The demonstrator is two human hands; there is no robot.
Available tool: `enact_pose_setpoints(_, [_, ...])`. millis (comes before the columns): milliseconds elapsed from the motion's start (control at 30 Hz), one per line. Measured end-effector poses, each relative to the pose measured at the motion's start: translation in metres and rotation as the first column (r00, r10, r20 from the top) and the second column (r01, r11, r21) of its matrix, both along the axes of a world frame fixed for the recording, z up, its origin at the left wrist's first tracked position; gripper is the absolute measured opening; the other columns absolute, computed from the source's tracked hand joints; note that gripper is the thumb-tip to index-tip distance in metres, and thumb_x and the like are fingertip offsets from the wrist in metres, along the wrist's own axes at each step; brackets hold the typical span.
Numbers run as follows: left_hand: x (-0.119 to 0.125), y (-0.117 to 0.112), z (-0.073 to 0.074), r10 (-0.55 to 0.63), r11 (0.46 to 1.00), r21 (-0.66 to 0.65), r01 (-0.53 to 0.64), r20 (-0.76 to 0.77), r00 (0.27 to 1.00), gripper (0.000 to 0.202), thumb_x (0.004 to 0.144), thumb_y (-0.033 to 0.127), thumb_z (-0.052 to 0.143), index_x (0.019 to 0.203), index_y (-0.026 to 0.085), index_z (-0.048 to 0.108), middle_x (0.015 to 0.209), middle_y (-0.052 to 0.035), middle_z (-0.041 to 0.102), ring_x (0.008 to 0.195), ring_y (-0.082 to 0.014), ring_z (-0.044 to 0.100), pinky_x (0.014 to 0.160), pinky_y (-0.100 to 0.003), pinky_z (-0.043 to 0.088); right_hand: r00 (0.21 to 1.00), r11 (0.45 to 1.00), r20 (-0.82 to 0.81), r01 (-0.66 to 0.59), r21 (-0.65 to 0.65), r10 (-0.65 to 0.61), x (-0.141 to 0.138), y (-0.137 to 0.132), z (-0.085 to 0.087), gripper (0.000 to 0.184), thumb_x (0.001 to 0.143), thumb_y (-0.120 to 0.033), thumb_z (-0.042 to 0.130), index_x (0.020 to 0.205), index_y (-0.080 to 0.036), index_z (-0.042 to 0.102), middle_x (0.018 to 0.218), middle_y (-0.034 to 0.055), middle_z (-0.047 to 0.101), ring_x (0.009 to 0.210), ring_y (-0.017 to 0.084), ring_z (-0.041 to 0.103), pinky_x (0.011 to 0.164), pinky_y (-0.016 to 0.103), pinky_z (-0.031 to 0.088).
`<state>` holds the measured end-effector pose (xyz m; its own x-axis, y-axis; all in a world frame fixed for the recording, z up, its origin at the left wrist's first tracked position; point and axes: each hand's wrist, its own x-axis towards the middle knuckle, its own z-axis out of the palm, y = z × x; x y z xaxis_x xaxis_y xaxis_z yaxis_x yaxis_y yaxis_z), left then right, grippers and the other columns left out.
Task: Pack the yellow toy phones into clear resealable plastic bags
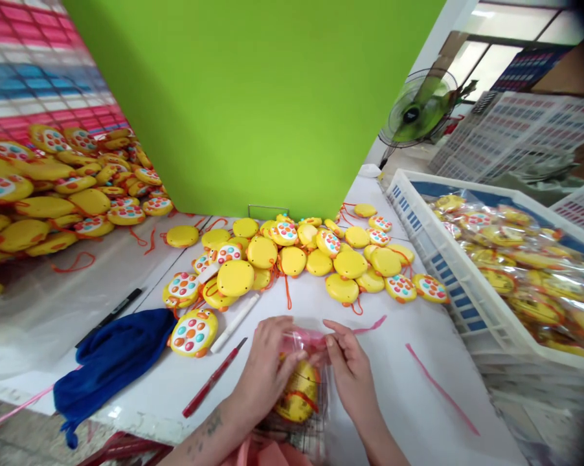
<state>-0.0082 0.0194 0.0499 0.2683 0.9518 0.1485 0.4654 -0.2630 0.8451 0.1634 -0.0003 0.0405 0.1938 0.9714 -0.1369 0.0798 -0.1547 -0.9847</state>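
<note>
Near the table's front edge lies a clear plastic bag point(322, 388) with a yellow duck-shaped toy point(299, 398) inside. My left hand point(272, 356) has its fingers closed on the upper left of the bag. At the bag's upper right, the thumb and fingers of my right hand point(345, 353) pinch its pink edge strip point(307, 338). A loose end of pink strip point(373, 325) reaches out behind my right hand. To the left of my hands are a red craft knife point(214, 378), a white marker point(234, 323) and one duck toy point(193, 333) showing coloured buttons.
Several yellow toys point(292, 259) with orange cords spread across the table, before a green board point(263, 103). More toys are heaped at left point(44, 220). A white crate point(467, 323) of bagged toys stands right. A blue cloth pouch point(117, 362) and black marker point(110, 317) lie left.
</note>
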Motion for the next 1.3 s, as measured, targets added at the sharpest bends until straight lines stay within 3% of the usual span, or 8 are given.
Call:
enact_pose_setpoints(100, [-0.010, 0.001, -0.011, 0.171, 0.974, -0.178, -0.138, 0.184, 0.968, 0.046, 0.092, 0.037, 0.050, 0.133, 0.022, 0.037, 0.134, -0.0126, 0.045, 0.117, -0.0230, 0.048, 0.096, -0.041, 0.043, 0.996, 0.999, -0.084, 0.040, 0.003, -0.040, -0.001, -0.002, 0.006, 0.040, 0.086, -0.050, 0.056, 0.113, -0.022, 0.056, 0.075, 0.0029, 0.067, 0.066, 0.021, 0.066, 0.062, 0.034, 0.056])
enact_pose_setpoints(167, [-0.013, 0.002, -0.016, 0.180, 0.930, -0.364, -0.055, 0.320, 0.930, 0.046, 0.091, 0.041, 0.050, 0.131, 0.020, 0.039, 0.127, -0.0120, 0.051, 0.104, -0.0206, 0.056, 0.085, -0.035, 0.048, 0.994, 0.998, -0.096, 0.056, 0.013, -0.055, 0.000, -0.001, 0.005, 0.040, 0.086, -0.051, 0.056, 0.113, -0.022, 0.056, 0.073, 0.0032, 0.067, 0.065, 0.022, 0.067, 0.061, 0.035, 0.057])
enact_pose_setpoints(367, [-0.006, 0.005, -0.012, 0.196, 0.817, -0.557, 0.146, 0.507, 0.840, 0.032, 0.083, 0.047, 0.060, 0.081, 0.015, 0.056, 0.071, 0.0015, 0.058, 0.063, -0.0116, 0.053, 0.062, -0.023, 0.043, 0.948, 0.982, 0.302, 0.046, 0.183, -0.100, 0.013, 0.003, -0.004, 0.031, 0.090, -0.039, 0.052, 0.117, -0.024, 0.057, 0.107, 0.0083, 0.067, 0.099, 0.025, 0.063, 0.088, 0.042, 0.051])
enact_pose_setpoints(600, [0.002, 0.002, 0.001, 0.049, 0.894, -0.420, 0.156, 0.438, 0.897, 0.027, 0.090, 0.034, 0.050, 0.109, 0.018, 0.061, 0.099, -0.0052, 0.069, 0.087, -0.0184, 0.062, 0.081, -0.030, 0.048, 0.722, 0.819, 0.692, -0.413, 0.399, 0.027, -0.010, 0.013, 0.018, 0.038, 0.090, -0.014, 0.050, 0.126, -0.027, 0.053, 0.105, 0.0055, 0.067, 0.095, 0.023, 0.058, 0.084, 0.039, 0.050])
enact_pose_setpoints(767, [0.004, 0.001, 0.009, -0.069, 0.958, -0.263, 0.111, 0.162, 0.984, 0.023, 0.091, 0.022, 0.043, 0.098, 0.016, 0.064, 0.089, -0.0062, 0.069, 0.076, -0.0184, 0.061, 0.071, -0.028, 0.047, 0.617, 0.756, 0.787, -0.523, 0.394, 0.017, -0.028, 0.020, 0.021, 0.042, 0.091, -0.011, 0.044, 0.131, -0.022, 0.051, 0.093, 0.0074, 0.068, 0.084, 0.023, 0.058, 0.076, 0.040, 0.049])
enact_pose_setpoints(1033, [-0.003, 0.002, -0.009, -0.046, 0.910, -0.388, 0.146, 0.255, 0.966, 0.029, 0.092, 0.030, 0.044, 0.112, 0.022, 0.063, 0.103, -0.0051, 0.070, 0.094, -0.0198, 0.063, 0.082, -0.030, 0.047, 0.886, 0.966, 0.424, 0.088, 0.241, -0.186, 0.036, 0.032, -0.016, 0.024, 0.080, -0.027, 0.051, 0.102, -0.021, 0.057, 0.088, 0.0055, 0.067, 0.072, 0.019, 0.059, 0.067, 0.033, 0.051])
enact_pose_setpoints(1200, [-0.008, 0.008, -0.034, 0.080, 0.817, -0.559, 0.144, 0.356, 0.931, 0.032, 0.088, 0.039, 0.049, 0.105, 0.016, 0.064, 0.080, -0.0022, 0.065, 0.072, -0.0167, 0.059, 0.064, -0.027, 0.046, 0.622, 0.889, 0.696, 0.454, 0.052, -0.359, 0.148, -0.005, -0.043, 0.026, 0.068, -0.038, 0.053, 0.082, -0.020, 0.065, 0.069, 0.0046, 0.066, 0.066, 0.026, 0.062, 0.066, 0.041, 0.049])
enact_pose_setpoints(1300, [-0.010, 0.010, -0.036, 0.075, 0.822, -0.547, 0.160, 0.382, 0.921, 0.031, 0.089, 0.039, 0.047, 0.101, 0.017, 0.065, 0.079, -0.0015, 0.063, 0.072, -0.0169, 0.058, 0.065, -0.028, 0.046, 0.552, 0.926, 0.800, 0.378, 0.013, -0.237, 0.173, -0.015, -0.048, 0.015, 0.072, -0.037, 0.058, 0.078, -0.028, 0.068, 0.077, 0.0054, 0.069, 0.076, 0.032, 0.065, 0.066, 0.047, 0.052])
